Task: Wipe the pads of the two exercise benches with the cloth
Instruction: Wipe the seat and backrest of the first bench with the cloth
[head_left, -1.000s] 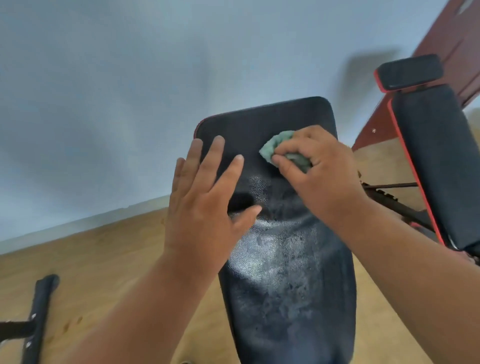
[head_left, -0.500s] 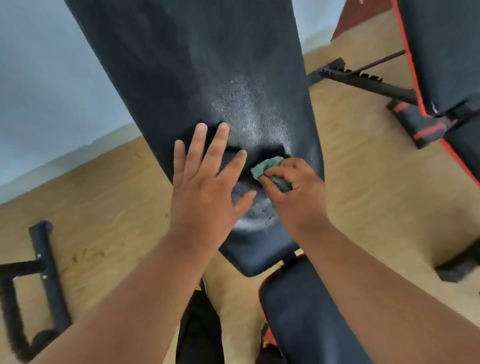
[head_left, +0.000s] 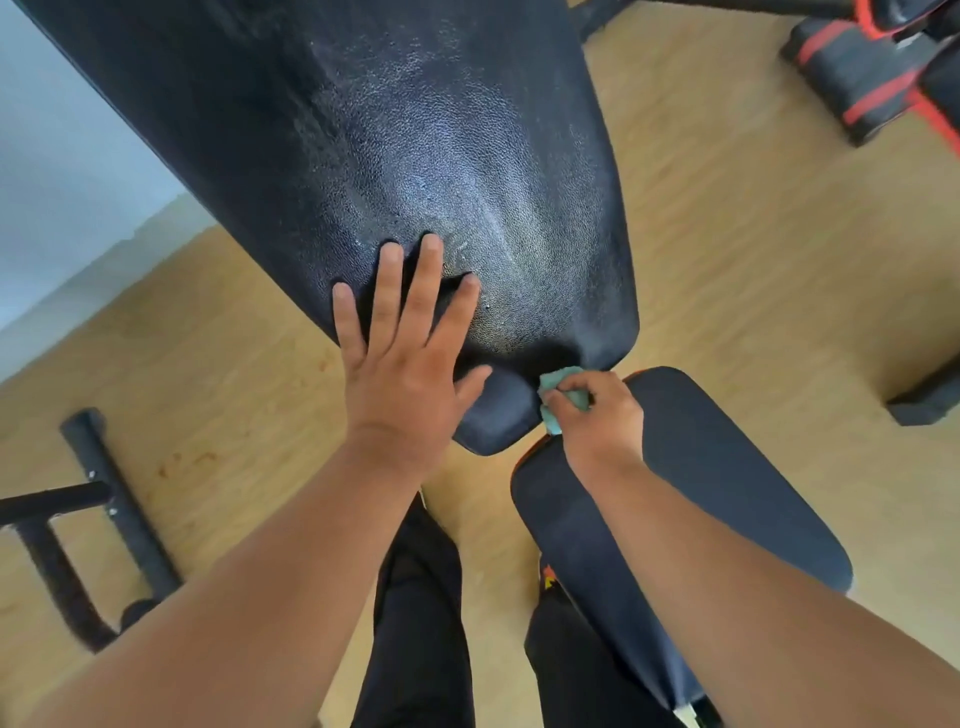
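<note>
At the glossy black back pad's (head_left: 415, 156) lower edge, right hand (head_left: 597, 415) pinches crumpled green cloth (head_left: 558, 382).

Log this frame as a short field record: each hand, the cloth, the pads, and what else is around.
left hand: flat, fingers spread, pressing on the back pad
right hand: grips the green cloth
cloth position: at the back pad's lower edge, by the gap to the seat pad
second bench: top right, black with red trim
floor: light wood
</note>
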